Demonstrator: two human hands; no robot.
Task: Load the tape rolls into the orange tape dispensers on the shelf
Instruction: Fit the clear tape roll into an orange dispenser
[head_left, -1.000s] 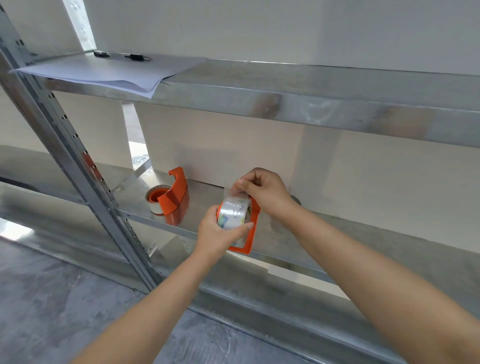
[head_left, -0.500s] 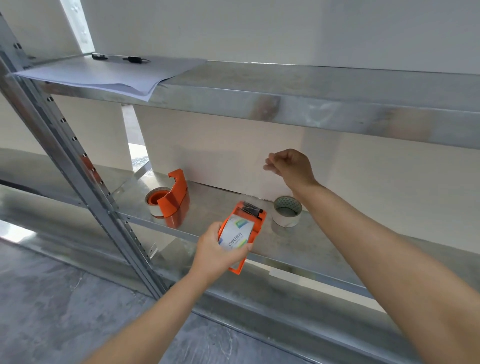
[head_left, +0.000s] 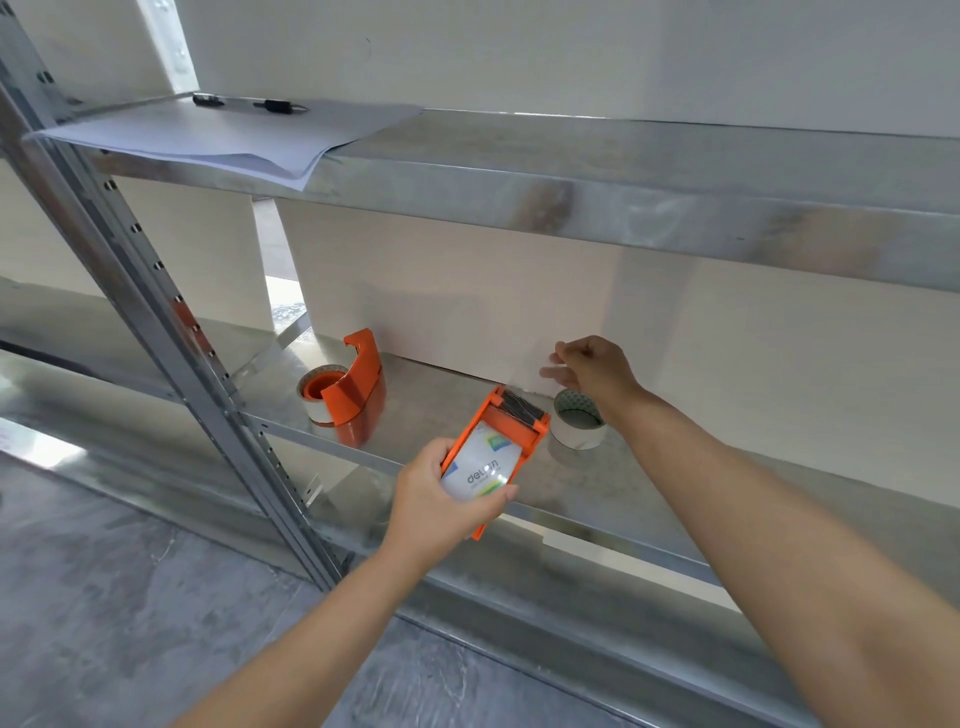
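Observation:
My left hand (head_left: 441, 501) grips an orange tape dispenser (head_left: 511, 428) with a clear tape roll (head_left: 480, 470) seated in it, held above the front of the middle shelf (head_left: 436, 415). A clear strip of tape (head_left: 530, 371) runs up from the dispenser's toothed end to my right hand (head_left: 592, 369), which pinches its free end. A second orange dispenser (head_left: 358, 387) with a roll in it stands on the shelf to the left. A loose white tape roll (head_left: 579, 421) lies flat on the shelf below my right wrist.
The steel upright (head_left: 156, 291) slants across the left. The upper shelf (head_left: 571, 171) overhangs the work area and carries paper sheets (head_left: 223, 137) with two pens (head_left: 244, 103). A white wall backs the shelf, and grey floor lies below.
My right hand pulled away from the dispenser, up and right, drawing out a strip of tape. My left hand tilted the dispenser so its toothed end points away, uncovering the loose roll.

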